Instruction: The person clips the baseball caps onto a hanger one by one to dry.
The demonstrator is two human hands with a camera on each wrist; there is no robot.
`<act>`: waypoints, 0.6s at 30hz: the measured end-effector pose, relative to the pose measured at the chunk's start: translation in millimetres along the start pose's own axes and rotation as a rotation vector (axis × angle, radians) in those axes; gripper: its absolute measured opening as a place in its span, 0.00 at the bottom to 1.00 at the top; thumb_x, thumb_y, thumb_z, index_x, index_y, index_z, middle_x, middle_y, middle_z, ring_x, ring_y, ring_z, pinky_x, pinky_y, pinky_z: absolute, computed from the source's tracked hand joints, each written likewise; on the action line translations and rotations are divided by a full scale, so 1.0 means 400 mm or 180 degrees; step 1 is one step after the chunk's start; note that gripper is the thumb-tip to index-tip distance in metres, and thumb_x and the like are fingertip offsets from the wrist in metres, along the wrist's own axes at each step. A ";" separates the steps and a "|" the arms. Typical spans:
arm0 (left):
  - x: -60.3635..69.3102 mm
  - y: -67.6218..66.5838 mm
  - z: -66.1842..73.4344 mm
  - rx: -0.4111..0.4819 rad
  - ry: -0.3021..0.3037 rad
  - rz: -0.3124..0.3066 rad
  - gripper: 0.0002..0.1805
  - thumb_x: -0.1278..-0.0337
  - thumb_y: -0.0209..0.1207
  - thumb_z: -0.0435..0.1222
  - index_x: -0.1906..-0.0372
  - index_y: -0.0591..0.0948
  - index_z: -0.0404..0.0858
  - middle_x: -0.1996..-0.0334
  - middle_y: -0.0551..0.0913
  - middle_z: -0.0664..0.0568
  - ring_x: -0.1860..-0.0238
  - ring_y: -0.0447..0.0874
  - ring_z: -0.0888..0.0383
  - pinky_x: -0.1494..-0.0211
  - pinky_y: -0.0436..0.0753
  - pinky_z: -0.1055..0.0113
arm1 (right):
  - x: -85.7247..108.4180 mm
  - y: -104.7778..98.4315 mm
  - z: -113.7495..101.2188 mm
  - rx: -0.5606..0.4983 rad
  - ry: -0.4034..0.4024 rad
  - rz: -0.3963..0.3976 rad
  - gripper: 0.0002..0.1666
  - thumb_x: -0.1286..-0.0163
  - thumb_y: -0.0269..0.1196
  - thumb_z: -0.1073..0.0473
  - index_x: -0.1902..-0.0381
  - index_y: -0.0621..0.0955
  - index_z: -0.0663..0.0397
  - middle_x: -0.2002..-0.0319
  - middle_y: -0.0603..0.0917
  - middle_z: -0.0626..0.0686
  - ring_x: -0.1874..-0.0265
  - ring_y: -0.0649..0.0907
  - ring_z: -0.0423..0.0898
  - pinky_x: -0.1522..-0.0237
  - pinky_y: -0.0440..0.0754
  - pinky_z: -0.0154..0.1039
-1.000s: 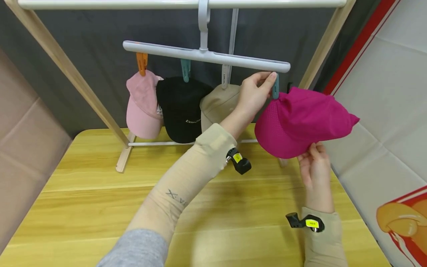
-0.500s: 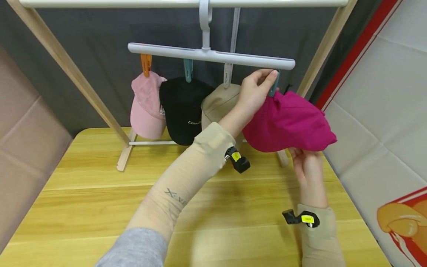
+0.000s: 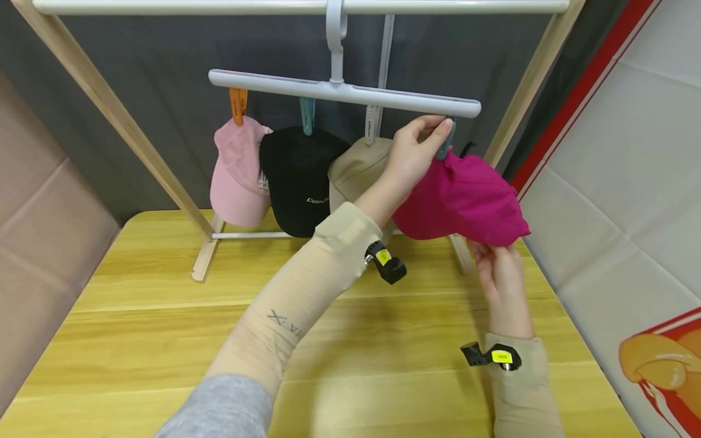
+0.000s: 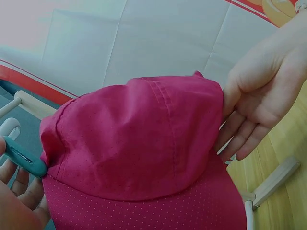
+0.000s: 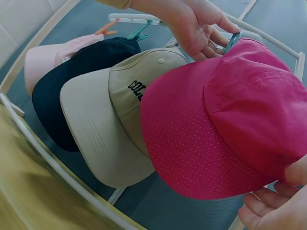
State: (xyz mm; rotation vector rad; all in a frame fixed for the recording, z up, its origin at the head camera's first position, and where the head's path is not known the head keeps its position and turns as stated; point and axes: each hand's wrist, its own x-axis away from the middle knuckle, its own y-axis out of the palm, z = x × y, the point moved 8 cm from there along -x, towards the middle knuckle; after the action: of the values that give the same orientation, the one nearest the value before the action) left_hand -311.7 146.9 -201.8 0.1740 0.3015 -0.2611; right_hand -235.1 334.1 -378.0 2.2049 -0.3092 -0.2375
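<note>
My left hand pinches a teal clothespin beneath the right end of the white hanger. The clothespin's lower end meets the magenta cap at its edge; whether it bites the fabric is hard to tell. With thumb and fingers, my right hand holds the opposite side of that cap, as the right wrist view shows, its thumb lying on the fabric. The cap's dotted brim hangs downward. To the left, a beige cap, a black cap and a pink cap hang from clothespins.
The hanger hooks over the rack's white top rail. Slanting wooden legs stand at both sides, joined low by a white bar. Below lies the yellow wooden table. A white panel with a red band is at the right.
The magenta cap has swung left and slightly down with my right hand, coming closer beneath the hanger. The clothespin in my left hand has tilted; the hanger has shifted slightly.
</note>
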 end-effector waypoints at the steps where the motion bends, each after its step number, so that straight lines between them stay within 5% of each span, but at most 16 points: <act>1: 0.000 -0.001 -0.001 -0.0002 -0.0008 -0.0004 0.16 0.34 0.57 0.37 0.46 0.78 0.33 0.58 0.80 0.50 0.62 0.84 0.55 0.57 0.79 0.76 | 0.000 -0.002 0.003 -0.0013 0.0052 -0.0011 0.11 0.30 0.49 0.77 0.59 0.77 0.64 0.68 0.81 0.57 0.68 0.82 0.49 0.46 0.75 0.41; 7: 0.002 -0.011 -0.002 -0.0171 0.0021 -0.0001 0.18 0.35 0.59 0.39 0.45 0.78 0.35 0.57 0.80 0.52 0.59 0.80 0.62 0.55 0.76 0.78 | 0.006 -0.004 0.010 -0.0008 0.0255 -0.0205 0.13 0.27 0.50 0.71 0.49 0.75 0.62 0.53 0.80 0.57 0.52 0.81 0.52 0.30 0.47 0.46; 13: 0.004 -0.016 -0.002 -0.0251 0.0054 -0.0009 0.19 0.36 0.59 0.39 0.44 0.78 0.35 0.54 0.78 0.53 0.56 0.77 0.65 0.53 0.75 0.79 | 0.010 -0.005 0.011 0.0078 0.0299 -0.0381 0.15 0.25 0.48 0.66 0.46 0.77 0.58 0.50 0.82 0.56 0.46 0.79 0.50 0.30 0.44 0.46; 18: 0.009 -0.024 -0.007 -0.0251 0.0096 -0.0025 0.18 0.36 0.59 0.36 0.44 0.78 0.35 0.53 0.78 0.52 0.56 0.77 0.63 0.54 0.76 0.78 | 0.016 -0.005 0.010 0.0208 0.0385 -0.0409 0.28 0.23 0.44 0.62 0.27 0.57 0.60 0.50 0.82 0.55 0.29 0.55 0.53 0.30 0.43 0.44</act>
State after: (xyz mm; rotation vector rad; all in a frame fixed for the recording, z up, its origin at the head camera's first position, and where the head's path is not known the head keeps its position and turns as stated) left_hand -311.8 137.3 -206.8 0.0989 0.3420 -0.2541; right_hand -229.8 330.4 -382.5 2.2956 -0.1102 -0.1652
